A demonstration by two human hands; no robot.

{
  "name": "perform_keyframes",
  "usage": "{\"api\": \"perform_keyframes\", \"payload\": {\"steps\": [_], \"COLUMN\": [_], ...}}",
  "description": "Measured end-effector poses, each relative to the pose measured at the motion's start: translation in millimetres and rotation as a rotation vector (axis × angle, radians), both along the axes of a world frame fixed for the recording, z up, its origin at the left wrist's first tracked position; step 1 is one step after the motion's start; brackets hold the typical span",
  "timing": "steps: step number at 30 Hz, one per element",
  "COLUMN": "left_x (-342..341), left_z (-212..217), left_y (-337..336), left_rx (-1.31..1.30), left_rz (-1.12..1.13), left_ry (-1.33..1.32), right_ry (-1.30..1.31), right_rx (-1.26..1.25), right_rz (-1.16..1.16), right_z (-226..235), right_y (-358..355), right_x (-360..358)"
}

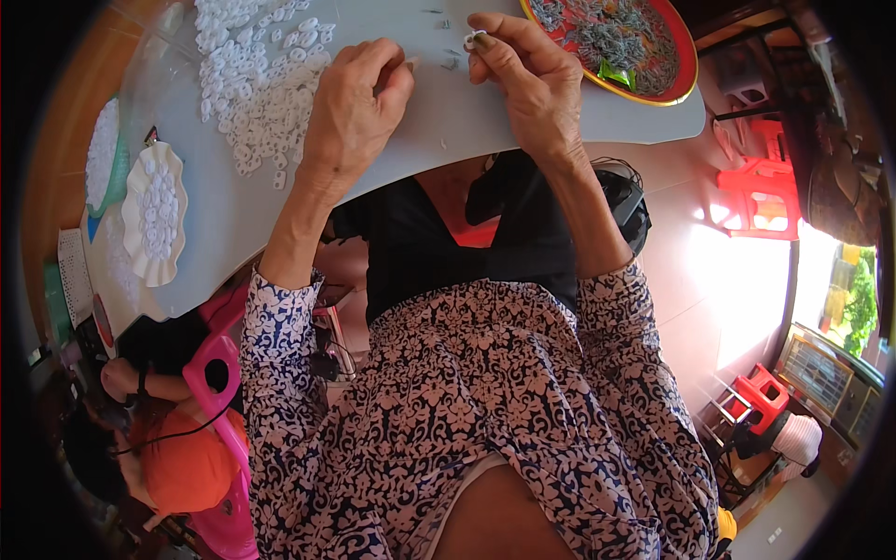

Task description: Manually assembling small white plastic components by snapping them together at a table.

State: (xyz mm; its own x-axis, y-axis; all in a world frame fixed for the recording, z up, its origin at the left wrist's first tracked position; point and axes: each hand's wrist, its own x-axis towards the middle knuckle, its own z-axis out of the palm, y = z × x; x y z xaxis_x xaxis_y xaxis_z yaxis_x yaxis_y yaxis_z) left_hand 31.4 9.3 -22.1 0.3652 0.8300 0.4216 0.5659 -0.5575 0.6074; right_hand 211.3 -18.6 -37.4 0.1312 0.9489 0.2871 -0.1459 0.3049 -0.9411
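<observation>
My right hand (534, 89) is raised over the grey table (457, 117), thumb and forefinger pinching a small white plastic piece (472, 42). To its left, my left hand (357, 117) is closed with curled fingers. A pale bit (413, 63) shows at its fingertips, too small to make out. Beside the left hand spreads a pile of small white plastic pieces (266, 117), oval with holes. A red round tray (690, 65) near my right hand holds many thin grey metal pieces (611, 37) and a green packet (616, 77). Several grey bits (449, 63) lie between my hands.
At the table's left stand a white scalloped dish (133, 219) and a green basket (120, 173), both with white pieces. A person in orange (191, 457) sits by a pink chair (219, 364) at lower left. Red stools (761, 201) stand on the floor to the right.
</observation>
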Motion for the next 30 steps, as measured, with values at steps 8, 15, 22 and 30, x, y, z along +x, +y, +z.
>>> {"api": "perform_keyframes", "payload": {"steps": [8,15,22,30], "left_x": [5.2,23.7,15.2,0.7], "left_z": [2.0,3.1,-4.1,-11.3], "left_y": [-4.2,-16.2,-12.2,-25.0], "left_rx": [0.224,-0.322,-0.299,-0.501], "left_rz": [-0.012,-0.118,-0.106,-0.040], "left_ry": [0.026,-0.489,-0.567,-0.792], "right_ry": [0.036,-0.052,-0.134,-1.035], "right_rx": [-0.010,0.016,-0.016,0.198], "right_rz": [0.029,0.087,0.093,0.056], "right_z": [4.5,2.0,8.4,35.7], "right_y": [-2.3,-1.7,0.4,25.5], "right_x": [-3.2,-0.7,-2.1,14.8]}}
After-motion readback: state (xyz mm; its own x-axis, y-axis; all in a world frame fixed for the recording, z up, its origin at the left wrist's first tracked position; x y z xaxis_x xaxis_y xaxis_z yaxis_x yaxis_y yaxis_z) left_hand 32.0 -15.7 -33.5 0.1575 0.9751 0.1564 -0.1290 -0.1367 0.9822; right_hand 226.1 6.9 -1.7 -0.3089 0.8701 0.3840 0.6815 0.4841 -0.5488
